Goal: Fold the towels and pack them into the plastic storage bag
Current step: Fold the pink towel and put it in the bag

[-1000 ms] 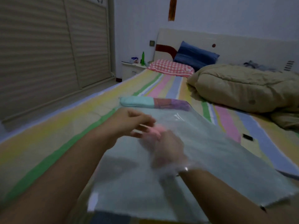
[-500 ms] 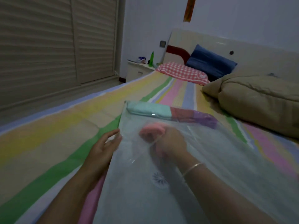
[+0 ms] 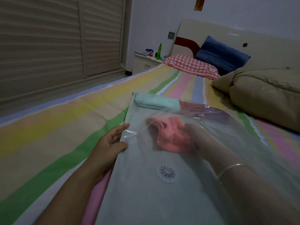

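Deeper into the clear plastic storage bag [image 3: 146, 197] goes the folded pink towel [image 3: 172, 137], gripped by my right hand [image 3: 200, 138], my loosely spread left hand [image 3: 112, 143] steadying the bag's edge.

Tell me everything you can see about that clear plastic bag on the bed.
The plastic bag is large, see-through and slightly cloudy, made of thin crinkly film, and lies flat on the striped sheet. A round white valve with a sunburst pattern sits on its upper face. A mint towel and a purple towel, both rolled, lie along its far end. The right hand is inside it, gripping a pink towel; the left hand touches its left edge from outside.
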Tool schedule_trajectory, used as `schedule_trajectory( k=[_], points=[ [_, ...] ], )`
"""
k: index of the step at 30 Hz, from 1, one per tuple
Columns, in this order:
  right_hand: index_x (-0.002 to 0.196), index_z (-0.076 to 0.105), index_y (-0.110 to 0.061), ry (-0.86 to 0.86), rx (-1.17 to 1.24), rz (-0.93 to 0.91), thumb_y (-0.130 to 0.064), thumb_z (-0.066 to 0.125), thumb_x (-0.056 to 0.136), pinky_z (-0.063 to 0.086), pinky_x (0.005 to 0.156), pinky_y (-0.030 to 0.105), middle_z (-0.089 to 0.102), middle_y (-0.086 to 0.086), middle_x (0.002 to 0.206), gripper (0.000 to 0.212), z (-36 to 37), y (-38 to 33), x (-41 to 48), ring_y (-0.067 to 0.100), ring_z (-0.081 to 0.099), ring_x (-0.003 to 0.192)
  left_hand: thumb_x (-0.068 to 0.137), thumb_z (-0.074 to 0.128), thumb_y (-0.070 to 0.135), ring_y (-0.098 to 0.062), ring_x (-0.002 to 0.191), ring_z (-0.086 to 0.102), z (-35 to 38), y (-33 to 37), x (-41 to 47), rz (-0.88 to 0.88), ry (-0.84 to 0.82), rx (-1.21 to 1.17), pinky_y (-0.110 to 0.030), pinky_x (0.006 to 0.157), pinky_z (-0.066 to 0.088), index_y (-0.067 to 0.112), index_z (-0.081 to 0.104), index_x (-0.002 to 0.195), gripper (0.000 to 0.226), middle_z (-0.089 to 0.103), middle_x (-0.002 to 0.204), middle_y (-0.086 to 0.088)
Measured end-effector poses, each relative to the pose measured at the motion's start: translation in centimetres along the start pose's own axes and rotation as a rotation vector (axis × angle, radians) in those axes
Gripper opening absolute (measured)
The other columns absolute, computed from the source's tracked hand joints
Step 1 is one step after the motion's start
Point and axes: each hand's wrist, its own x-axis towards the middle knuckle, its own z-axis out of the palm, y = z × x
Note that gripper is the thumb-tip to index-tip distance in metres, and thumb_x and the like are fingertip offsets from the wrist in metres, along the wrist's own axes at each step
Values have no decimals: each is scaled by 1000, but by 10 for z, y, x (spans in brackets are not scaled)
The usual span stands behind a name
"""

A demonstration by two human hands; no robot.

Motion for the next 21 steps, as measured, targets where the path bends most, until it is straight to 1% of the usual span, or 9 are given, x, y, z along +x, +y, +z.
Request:
schedule_trajectory(
  k=[2,4,7,10,12,13,15,18,21],
  points=[
    [101,60,-28,-46,-508,-145,-24,56,89,41,94,34,53,5,120,13,-2,1,-9,21,51,108,86,47,-12,-7,90,69,0,0,0,-1,5,3,-26,74,57,29,61,122,57,68,108,12],
    [123,55,-18,88,-870,-349,-25,56,86,41,95,39,47,15,129,38,8,-3,-20,33,49,117,85,46,-12,-11,93,69,0,-1,1,-5,11,2,-28,75,55,31,62,121,58,68,113,7],
    [94,64,-3,171,-988,-845,-34,35,83,38,95,48,61,21,97,44,35,-14,-25,38,58,92,85,45,-11,-16,103,66,-2,-1,3,-21,20,-13,-35,85,55,34,61,123,60,65,121,5],
    [105,57,-20,-126,-996,-668,-73,18,78,28,107,48,56,16,117,71,48,-23,-30,26,48,111,84,45,-9,-14,104,66,-3,-3,5,-37,20,-15,-33,82,54,34,59,126,62,64,120,13],
    [148,22,-25,-219,-1113,-540,-94,21,61,12,117,49,19,9,157,111,53,-13,-23,26,18,144,84,45,-10,-12,101,66,-3,-4,6,-49,28,-7,-29,76,53,32,58,128,62,64,118,17],
    [152,5,-24,-220,-1146,-490,-95,25,59,7,118,48,4,5,161,119,57,-6,-17,26,5,147,84,44,-10,-12,102,66,-3,-5,6,-53,26,1,-28,75,52,30,57,130,62,64,122,14],
    [152,3,-26,-143,-1080,-516,-83,29,72,9,118,47,4,2,161,102,65,2,-7,26,5,147,84,44,-10,-10,97,67,-3,-4,7,-65,26,30,-23,71,52,27,56,131,61,63,123,12],
    [143,30,-31,14,-1004,-689,-53,14,87,22,113,44,32,-2,150,61,74,-1,-1,25,29,139,86,44,-8,-3,77,69,-2,-4,7,-74,17,53,-16,58,51,24,54,133,58,63,104,20],
    [95,44,-22,65,-946,-749,-32,12,86,34,97,41,52,-6,108,34,91,-12,6,23,49,112,87,43,-8,-2,69,68,0,-4,7,-99,24,83,-15,55,49,22,53,135,58,65,100,19]
  ],
)
